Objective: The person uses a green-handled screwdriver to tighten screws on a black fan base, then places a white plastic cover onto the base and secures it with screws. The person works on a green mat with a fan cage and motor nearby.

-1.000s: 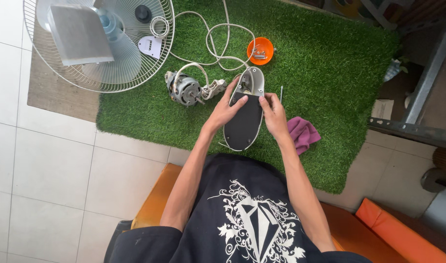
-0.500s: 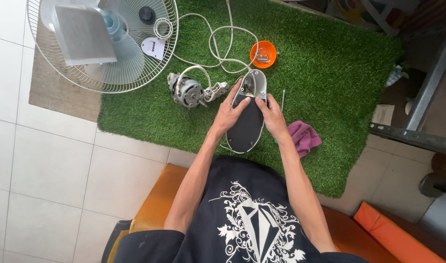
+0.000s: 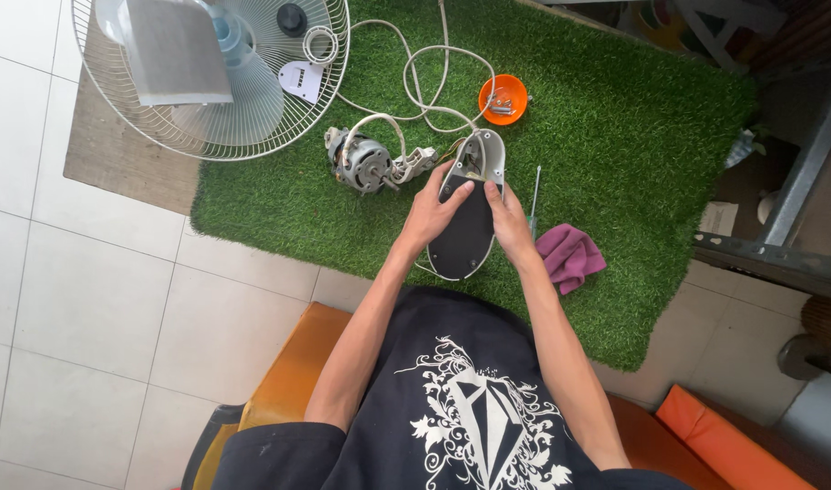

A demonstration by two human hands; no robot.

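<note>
A long oval fan base housing (image 3: 465, 238), black underneath with a grey rim, lies on the green artificial grass mat (image 3: 633, 145). My left hand (image 3: 429, 213) grips its left side, with the thumb on the black panel. My right hand (image 3: 509, 222) holds its right edge. The housing's far end is open and shows wiring. A white cable (image 3: 415, 77) runs from it to a bare fan motor (image 3: 361, 163) just left of my left hand.
A wire fan guard (image 3: 252, 118) with a blade and small parts lies at the top left. An orange bowl (image 3: 503, 98) holds screws. A thin screwdriver (image 3: 533, 195) and a purple cloth (image 3: 570, 256) lie right of my right hand. A metal frame (image 3: 778, 254) stands at right.
Both hands have stayed on the housing, shifting only slightly along it. The view has tilted a little, so everything sits marginally lower in the picture.
</note>
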